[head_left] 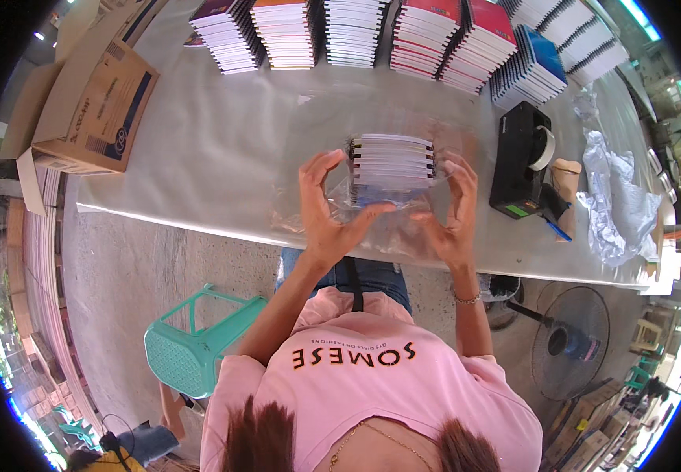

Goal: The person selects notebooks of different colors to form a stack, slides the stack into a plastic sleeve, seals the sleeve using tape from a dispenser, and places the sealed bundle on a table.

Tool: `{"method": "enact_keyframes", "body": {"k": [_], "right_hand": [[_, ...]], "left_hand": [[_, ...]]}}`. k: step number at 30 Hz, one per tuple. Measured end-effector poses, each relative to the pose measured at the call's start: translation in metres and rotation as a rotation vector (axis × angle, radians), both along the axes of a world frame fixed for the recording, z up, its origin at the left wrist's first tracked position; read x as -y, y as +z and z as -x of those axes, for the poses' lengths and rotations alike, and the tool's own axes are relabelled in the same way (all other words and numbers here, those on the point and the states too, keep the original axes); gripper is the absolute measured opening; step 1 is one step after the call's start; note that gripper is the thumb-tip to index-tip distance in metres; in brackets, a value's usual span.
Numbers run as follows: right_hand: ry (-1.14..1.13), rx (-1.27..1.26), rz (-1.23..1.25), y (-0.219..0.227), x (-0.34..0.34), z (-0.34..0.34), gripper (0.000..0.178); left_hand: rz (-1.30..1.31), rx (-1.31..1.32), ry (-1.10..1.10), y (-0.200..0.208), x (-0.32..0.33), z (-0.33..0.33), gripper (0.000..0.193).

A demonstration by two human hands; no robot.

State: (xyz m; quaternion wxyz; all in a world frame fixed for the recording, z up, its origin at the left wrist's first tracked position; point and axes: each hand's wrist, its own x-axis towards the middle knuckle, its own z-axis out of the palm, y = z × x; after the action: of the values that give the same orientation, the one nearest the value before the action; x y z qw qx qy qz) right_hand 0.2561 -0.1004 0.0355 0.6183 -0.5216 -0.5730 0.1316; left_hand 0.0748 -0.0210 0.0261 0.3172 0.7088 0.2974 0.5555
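A short stack of spiral-bound notebooks (pixel 393 161) lies inside clear plastic wrap (pixel 419 206) near the table's front edge. Their white page edges face up, and a blue cover shows through on the near side. My left hand (pixel 331 212) curves around the stack's left side, its thumb stretched along the near side over the plastic. On the opposite side my right hand (pixel 454 211) bends its fingers against the wrapped stack, with the thumb at the near corner. The two hands hold the pack between them; the exact fingertip contact is partly lost in the shiny film.
Tall stacks of notebooks (pixel 356 35) line the table's far side. At right stand a black tape dispenser (pixel 517 161), a blue pen (pixel 558 229) and crumpled plastic (pixel 620 200). An open cardboard box (pixel 96 110) is at left. A green stool (pixel 191 346) and a fan (pixel 568 342) stand below.
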Motion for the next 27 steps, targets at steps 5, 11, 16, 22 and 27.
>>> {"method": "enact_keyframes", "body": {"k": [5, 11, 16, 22, 27], "right_hand": [[0.048, 0.156, 0.124, 0.015, -0.010, 0.003, 0.065], [0.136, 0.071, 0.060, 0.020, -0.022, -0.004, 0.045], [0.146, 0.080, 0.088, 0.033, -0.027, -0.003, 0.028], [0.154, -0.075, 0.079, 0.035, -0.038, -0.003, 0.015], [0.260, -0.242, 0.150, 0.039, -0.046, -0.006, 0.027]], "left_hand": [[-0.131, -0.090, 0.022, 0.013, -0.009, -0.008, 0.069], [-0.309, -0.243, -0.091, 0.039, -0.024, 0.000, 0.038], [-0.359, -0.439, -0.327, 0.070, -0.046, 0.011, 0.031], [-0.192, -0.462, -0.385, 0.088, -0.055, 0.010, 0.026], [-0.029, -0.463, -0.256, 0.089, -0.044, 0.002, 0.032]]}}
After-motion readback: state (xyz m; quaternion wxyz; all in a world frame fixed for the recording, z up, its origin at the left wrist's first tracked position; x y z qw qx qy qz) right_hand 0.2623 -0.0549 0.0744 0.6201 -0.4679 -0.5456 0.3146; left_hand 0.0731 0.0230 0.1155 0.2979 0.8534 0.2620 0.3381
